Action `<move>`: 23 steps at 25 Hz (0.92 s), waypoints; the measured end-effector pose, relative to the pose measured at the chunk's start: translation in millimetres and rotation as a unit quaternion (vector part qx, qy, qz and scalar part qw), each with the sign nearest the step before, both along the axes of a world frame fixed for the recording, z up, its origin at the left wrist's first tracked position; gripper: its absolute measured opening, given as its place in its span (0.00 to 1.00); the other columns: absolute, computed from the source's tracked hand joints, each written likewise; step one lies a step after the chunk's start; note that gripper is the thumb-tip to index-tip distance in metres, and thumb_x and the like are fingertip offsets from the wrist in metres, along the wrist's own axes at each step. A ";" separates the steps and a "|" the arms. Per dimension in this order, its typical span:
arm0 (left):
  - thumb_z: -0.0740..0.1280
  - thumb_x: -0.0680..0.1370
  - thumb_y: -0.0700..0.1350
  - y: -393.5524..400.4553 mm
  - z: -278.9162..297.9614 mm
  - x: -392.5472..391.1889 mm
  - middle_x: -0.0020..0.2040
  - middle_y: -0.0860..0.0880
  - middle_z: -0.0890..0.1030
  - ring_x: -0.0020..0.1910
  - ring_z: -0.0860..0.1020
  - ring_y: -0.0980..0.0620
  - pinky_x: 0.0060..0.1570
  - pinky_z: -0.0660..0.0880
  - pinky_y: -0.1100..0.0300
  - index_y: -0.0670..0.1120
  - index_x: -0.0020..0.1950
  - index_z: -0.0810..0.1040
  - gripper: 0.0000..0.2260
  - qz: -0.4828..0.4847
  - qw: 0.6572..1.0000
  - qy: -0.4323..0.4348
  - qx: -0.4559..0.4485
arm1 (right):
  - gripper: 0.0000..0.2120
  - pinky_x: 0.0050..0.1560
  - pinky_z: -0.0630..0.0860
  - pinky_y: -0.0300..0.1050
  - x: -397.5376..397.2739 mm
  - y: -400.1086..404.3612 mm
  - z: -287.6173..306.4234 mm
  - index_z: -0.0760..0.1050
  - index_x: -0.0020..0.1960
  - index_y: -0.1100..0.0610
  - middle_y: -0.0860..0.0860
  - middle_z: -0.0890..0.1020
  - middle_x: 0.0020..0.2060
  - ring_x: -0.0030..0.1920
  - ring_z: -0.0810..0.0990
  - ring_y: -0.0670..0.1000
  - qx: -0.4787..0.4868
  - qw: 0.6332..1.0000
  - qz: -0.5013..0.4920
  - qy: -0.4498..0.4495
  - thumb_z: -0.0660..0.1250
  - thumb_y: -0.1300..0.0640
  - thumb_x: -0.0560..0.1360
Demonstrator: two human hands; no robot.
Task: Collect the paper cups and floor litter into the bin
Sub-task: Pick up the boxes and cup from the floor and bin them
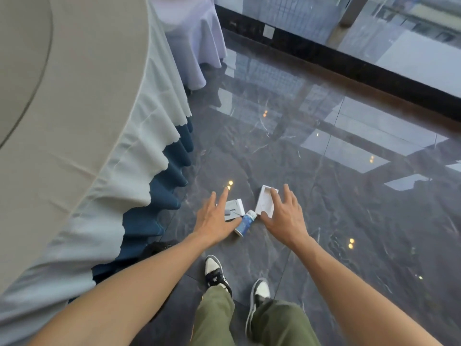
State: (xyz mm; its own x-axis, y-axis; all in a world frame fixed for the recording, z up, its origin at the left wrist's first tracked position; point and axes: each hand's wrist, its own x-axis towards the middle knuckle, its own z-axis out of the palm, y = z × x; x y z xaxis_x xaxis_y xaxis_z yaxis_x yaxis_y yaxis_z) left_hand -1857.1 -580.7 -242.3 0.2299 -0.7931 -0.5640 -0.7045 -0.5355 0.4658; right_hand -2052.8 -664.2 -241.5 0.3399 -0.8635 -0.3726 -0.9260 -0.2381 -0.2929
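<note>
Three litter items sit on the dark glossy floor just ahead of the person's shoes: a white box with a printed picture, an open white box tray, and a blue-and-white paper cup on its side between them. Left hand is over the printed box, fingers spread, grip open, thumb near the cup; can't tell if it touches the box. Right hand is over the near edge of the tray, fingers splayed, grip open, nothing pinched; contact unclear as well. Cup's rim end points toward the shoes, its other end lies near the tray's corner. Both forearms bare and reaching down and forward, olive trousers below. Round desk at left with a pale cloth and a blue skirt hanging to the floor, well apart from the litter. Glass wall with a black base along the far side.
</note>
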 end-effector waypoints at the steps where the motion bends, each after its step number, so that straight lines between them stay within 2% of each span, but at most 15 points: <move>1: 0.67 0.77 0.65 -7.7 -14.9 -1.8 0.84 0.38 0.54 0.83 0.55 0.40 0.77 0.57 0.45 0.58 0.84 0.42 0.45 -0.004 1.000 -0.003 0.002 | 0.35 0.75 0.62 0.59 -3.5 -7.8 -15.4 0.61 0.78 0.54 0.62 0.54 0.80 0.78 0.57 0.65 0.007 1.000 -0.001 -0.001 0.67 0.45 0.76; 6: 0.67 0.76 0.65 -38.7 -114.6 -5.3 0.81 0.42 0.62 0.78 0.65 0.41 0.74 0.63 0.45 0.54 0.84 0.52 0.42 0.019 0.999 -0.008 0.047 | 0.35 0.75 0.61 0.58 -25.3 -42.6 -108.6 0.61 0.78 0.55 0.63 0.55 0.80 0.78 0.57 0.66 0.031 0.999 -0.009 -0.019 0.70 0.47 0.76; 10: 0.68 0.75 0.65 -59.2 -217.9 -16.8 0.82 0.43 0.61 0.80 0.62 0.41 0.75 0.60 0.45 0.55 0.84 0.55 0.42 -0.002 0.998 -0.027 0.057 | 0.37 0.78 0.56 0.58 -45.4 -70.9 -211.9 0.59 0.80 0.53 0.61 0.53 0.82 0.80 0.52 0.66 0.045 0.999 0.009 0.005 0.70 0.46 0.76; 13: 0.70 0.75 0.63 -84.6 -306.8 -27.8 0.83 0.42 0.58 0.82 0.59 0.42 0.77 0.57 0.46 0.54 0.85 0.54 0.43 0.003 0.998 -0.023 0.057 | 0.36 0.78 0.57 0.57 -57.8 -93.6 -306.2 0.59 0.79 0.54 0.60 0.52 0.81 0.80 0.53 0.66 0.048 0.999 0.005 0.000 0.71 0.48 0.76; 17: 0.69 0.79 0.59 -105.4 -421.1 -39.3 0.83 0.43 0.57 0.81 0.60 0.42 0.76 0.60 0.46 0.53 0.84 0.54 0.39 0.093 0.993 0.011 0.066 | 0.32 0.74 0.63 0.54 -58.7 -119.4 -424.4 0.60 0.78 0.53 0.58 0.50 0.82 0.81 0.53 0.61 0.066 0.995 -0.043 -0.059 0.70 0.55 0.78; 20: 0.69 0.79 0.53 -122.6 -503.8 -35.1 0.84 0.41 0.53 0.82 0.57 0.41 0.76 0.62 0.44 0.53 0.85 0.51 0.40 0.033 0.996 -0.006 0.088 | 0.36 0.70 0.69 0.55 -58.3 -135.7 -507.8 0.57 0.80 0.52 0.56 0.49 0.82 0.79 0.58 0.60 0.073 0.991 -0.081 -0.071 0.71 0.55 0.77; 23: 0.73 0.76 0.48 -146.2 -566.0 -27.8 0.85 0.40 0.49 0.83 0.53 0.40 0.77 0.61 0.42 0.53 0.85 0.48 0.45 -0.030 0.994 -0.031 0.101 | 0.38 0.67 0.71 0.56 -65.9 -144.6 -581.7 0.56 0.79 0.54 0.56 0.50 0.81 0.77 0.61 0.61 0.089 0.988 -0.116 -0.055 0.72 0.54 0.76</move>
State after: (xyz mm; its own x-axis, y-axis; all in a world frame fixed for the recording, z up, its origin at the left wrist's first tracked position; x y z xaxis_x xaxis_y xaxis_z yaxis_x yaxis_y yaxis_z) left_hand -1884.9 -726.9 -808.3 0.2241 -0.6791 -0.6990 -0.7622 -0.5691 0.3085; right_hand -2118.7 -808.8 -823.2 0.1875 -0.8474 -0.4967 -0.9098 0.0409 -0.4131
